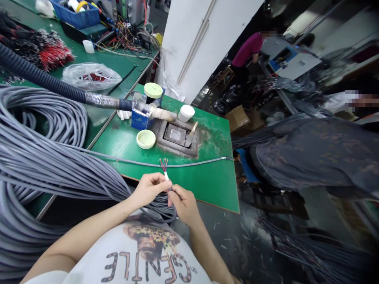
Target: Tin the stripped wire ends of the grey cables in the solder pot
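Note:
Between my two hands is the end of a grey cable, its white-wrapped tip [166,176] pointing away from me with several thin coloured wires [164,163] fanned out. My left hand [151,188] pinches it just below the white part. Close beside it, the fingers of my right hand [182,203] are closed on the same cable a little lower. Another grey cable [189,163] lies across the green board just beyond the wires. Farther off, a solder pot [176,135] is set in the board, with a scraper [191,134] resting on it.
Large coils of grey cable [59,165] fill the left side. A ribbed hose [56,79] reaches toward the pot. Around it stand a pale green dish [146,139], a white tub [186,113] and a green-lidded jar [153,90]. Other people [247,49] work at the right.

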Motion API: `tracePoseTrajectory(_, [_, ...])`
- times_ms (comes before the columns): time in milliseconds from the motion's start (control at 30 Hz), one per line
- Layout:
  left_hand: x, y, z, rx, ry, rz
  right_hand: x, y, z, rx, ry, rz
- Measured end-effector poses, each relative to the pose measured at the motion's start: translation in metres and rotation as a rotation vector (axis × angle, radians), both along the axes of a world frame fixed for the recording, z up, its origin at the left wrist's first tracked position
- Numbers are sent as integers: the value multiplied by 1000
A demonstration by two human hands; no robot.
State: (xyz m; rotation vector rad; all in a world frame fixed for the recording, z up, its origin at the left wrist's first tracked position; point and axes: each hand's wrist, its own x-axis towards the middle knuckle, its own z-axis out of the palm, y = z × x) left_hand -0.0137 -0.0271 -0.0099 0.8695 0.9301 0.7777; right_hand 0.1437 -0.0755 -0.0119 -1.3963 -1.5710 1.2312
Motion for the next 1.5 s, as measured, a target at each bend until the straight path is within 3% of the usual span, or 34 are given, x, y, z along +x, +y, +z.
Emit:
tracePoseTrajectory(67, [0, 3, 1, -12, -12, 34, -2, 1, -2, -15, 31, -10])
tracePoseTrajectory(233, [-8, 15, -1, 8, 25, 258, -3, 2, -3, -82, 80, -7])
tracePoseTrajectory(333, [-9, 20, -3, -26, -25, 298, -3, 3, -3, -87, 91, 6])
tracePoseTrajectory(533, [-9, 25, -7, -346, -386, 137, -3, 4, -3, -55, 110, 59])
tracePoseTrajectory(633, [-10, 28, -8, -401, -504, 35, -3, 4, -2, -56, 122, 116])
tracePoseTrajectory(833, [-17, 35, -5, -332, -423, -81, -3, 4, -3, -79, 162, 156])
tracePoseTrajectory(1167, [-24, 41, -6, -91, -370, -140, -1, 5, -4, -106, 170, 168])
tracePoseTrajectory(1267, [-22, 39, -6, -85, -368, -121, 1, 5, -4, -120, 164, 159])
tracePoseTrajectory(1367, [-18, 35, -7, -94, -373, -73, 1, 7, -6, -139, 194, 87])
tracePoseTrajectory(1500, [-7, 26, -15, -33, -337, -24, -8, 14, -7, -77, 328, -125])
